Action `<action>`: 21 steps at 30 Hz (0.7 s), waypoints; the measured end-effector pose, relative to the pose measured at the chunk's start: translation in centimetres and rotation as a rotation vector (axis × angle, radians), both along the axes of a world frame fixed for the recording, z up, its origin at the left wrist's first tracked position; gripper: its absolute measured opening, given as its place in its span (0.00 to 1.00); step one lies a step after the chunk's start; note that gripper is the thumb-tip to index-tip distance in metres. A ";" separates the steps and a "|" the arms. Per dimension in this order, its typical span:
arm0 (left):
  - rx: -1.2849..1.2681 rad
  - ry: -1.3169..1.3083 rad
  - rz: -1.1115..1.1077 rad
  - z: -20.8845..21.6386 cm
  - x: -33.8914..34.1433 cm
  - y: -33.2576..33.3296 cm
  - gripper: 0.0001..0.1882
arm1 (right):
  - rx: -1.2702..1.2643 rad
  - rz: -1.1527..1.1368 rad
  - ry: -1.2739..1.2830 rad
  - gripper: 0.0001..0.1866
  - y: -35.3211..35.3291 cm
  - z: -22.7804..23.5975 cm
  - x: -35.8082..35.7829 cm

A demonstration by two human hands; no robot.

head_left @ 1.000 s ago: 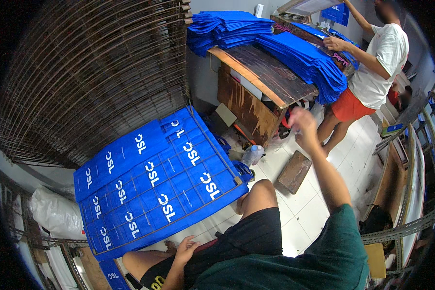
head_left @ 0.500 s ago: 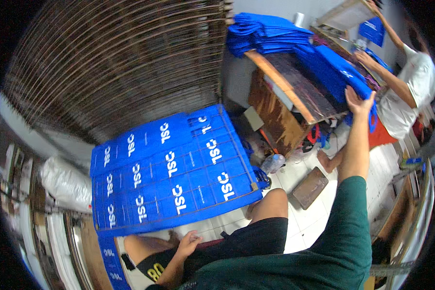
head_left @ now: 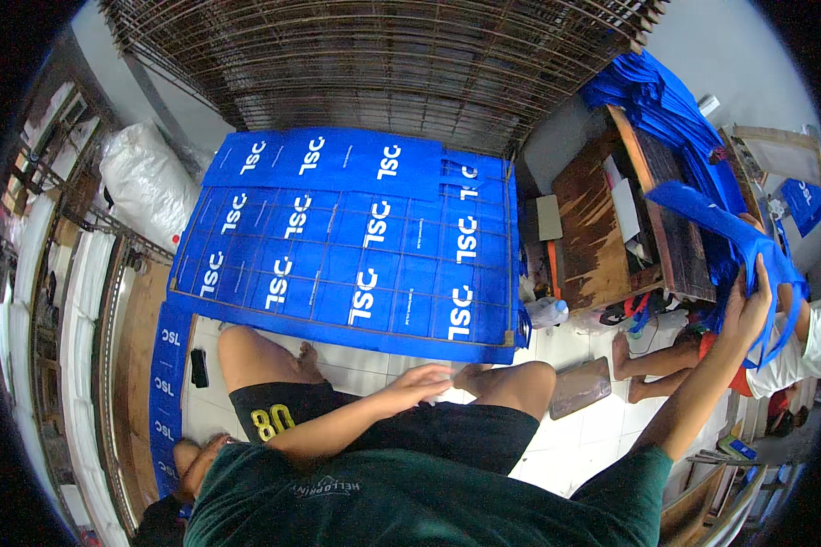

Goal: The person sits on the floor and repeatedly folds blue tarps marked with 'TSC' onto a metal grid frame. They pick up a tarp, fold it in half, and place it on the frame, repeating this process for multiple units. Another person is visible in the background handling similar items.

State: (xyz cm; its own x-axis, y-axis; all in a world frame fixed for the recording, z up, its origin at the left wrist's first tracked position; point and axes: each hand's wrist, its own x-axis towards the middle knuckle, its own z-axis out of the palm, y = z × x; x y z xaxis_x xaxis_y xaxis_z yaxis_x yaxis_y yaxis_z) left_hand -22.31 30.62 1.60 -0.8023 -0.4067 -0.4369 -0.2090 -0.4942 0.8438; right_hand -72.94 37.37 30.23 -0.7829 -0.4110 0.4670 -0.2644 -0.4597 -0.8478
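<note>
Plain grey wall (head_left: 556,150) rises behind the desk (head_left: 655,150) over on the right, whose top is dark, edged in paler wood, and whose brown side is scuffed and peeling. At the far side I see a tall stack of wire racks (head_left: 374,55), dim inside. Down the left runs metal-framed shelving (head_left: 100,301), a slatless wooden board (head_left: 123,365) alongside it. Glossy white tiles (head_left: 566,447) cover the floor, catching bright, pale light.
</note>
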 end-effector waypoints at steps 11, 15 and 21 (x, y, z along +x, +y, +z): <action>0.938 0.808 0.252 4.2 0.0 -5.7 0.61 | 0.507 0.334 -0.337 0.27 -3.4 -6.0 22.9; 0.582 0.384 0.581 4.6 4.4 -7.3 0.36 | 0.747 0.583 -0.637 0.21 -1.4 -12.7 21.0; 0.363 0.138 0.713 2.8 4.5 -10.2 0.32 | 1.096 0.460 -0.583 0.20 -5.6 -18.7 20.9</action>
State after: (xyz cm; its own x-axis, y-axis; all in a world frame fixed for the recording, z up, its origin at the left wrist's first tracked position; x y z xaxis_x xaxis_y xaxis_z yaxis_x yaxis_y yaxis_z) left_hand -17.76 20.45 4.45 -0.4598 -0.6926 -0.5558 0.3539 -0.7169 0.6007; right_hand -52.01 31.81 11.49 -0.4432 -0.6374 -0.6304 0.2578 0.5829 -0.7706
